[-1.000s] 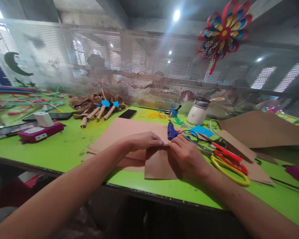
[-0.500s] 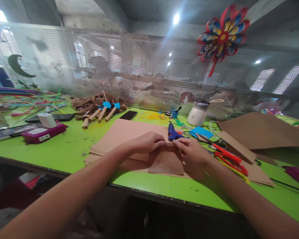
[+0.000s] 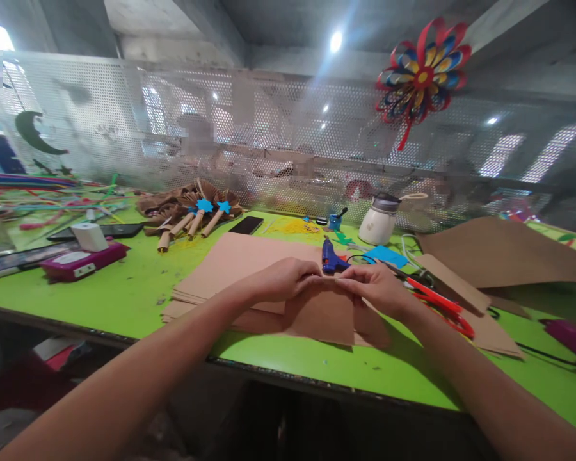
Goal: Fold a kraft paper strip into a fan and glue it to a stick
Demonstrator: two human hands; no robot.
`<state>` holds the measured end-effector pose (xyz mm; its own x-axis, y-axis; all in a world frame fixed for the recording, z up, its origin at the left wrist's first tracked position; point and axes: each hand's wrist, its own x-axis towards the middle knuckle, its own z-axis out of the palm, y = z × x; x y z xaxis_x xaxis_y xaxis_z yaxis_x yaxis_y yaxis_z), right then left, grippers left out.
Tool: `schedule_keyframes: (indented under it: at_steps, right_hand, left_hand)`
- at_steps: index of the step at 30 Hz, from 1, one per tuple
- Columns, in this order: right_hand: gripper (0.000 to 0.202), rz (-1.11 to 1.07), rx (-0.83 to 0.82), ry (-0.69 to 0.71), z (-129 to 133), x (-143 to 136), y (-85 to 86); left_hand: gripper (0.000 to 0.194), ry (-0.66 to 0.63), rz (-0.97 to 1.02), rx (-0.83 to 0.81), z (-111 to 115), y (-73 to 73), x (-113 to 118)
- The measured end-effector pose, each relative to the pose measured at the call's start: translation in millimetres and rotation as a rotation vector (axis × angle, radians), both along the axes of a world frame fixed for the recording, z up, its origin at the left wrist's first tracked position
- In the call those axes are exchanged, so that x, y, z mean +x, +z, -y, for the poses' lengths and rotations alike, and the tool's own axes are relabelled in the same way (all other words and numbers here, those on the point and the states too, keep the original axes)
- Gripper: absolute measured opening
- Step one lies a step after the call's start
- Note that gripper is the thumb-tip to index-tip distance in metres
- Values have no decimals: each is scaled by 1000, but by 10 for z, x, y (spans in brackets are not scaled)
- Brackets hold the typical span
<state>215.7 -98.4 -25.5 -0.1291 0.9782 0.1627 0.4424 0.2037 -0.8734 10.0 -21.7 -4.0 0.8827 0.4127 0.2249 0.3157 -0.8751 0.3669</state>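
Note:
A piece of brown paper (image 3: 320,318) hangs between my two hands, its upper edge folded or rolled over. My left hand (image 3: 300,278) is closed on the left end of that edge. At the right end, my right hand (image 3: 373,287) pinches it between thumb and fingers. Beneath lies a stack of brown paper sheets (image 3: 240,262), partly hidden by my hands and the held piece. Just beyond my fingers is a blue glue gun (image 3: 332,259). Close to my right hand lie red-handled scissors (image 3: 444,306), partly covered by my forearm.
Paper fans (image 3: 206,211) with rolled handles and a dark phone (image 3: 246,225) lie at the back. A white jug (image 3: 378,224) stands behind blue paper (image 3: 386,256). Large brown paper (image 3: 499,253) bulges up at right. A purple power strip (image 3: 84,259) sits left.
My right hand has shifted slightly and its fingers now pinch the paper's top edge more closely. The paper's lower edge has tilted and dropped a little. Both hands still hold it.

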Motion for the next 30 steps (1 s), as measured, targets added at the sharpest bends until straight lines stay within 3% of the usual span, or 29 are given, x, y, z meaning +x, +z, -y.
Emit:
schedule_keyframes:
  at_steps: [8,15,20,30]
  right_hand:
    - [29,-29,-14,38,-1,73,0]
    - [22,278,204,26,38,-12,63]
    - [21,339,262,70,19,-55,11]
    - [23,273,198,-6,-20,28,-13]
  left_hand:
    - [27,-18,53,0,43,21,2]
    - [26,5,-28,25,69,22,-3]
    - [26,12,-59,30,72,-6,5]
    - [30,-60,-138,-181,-57,5,-77]
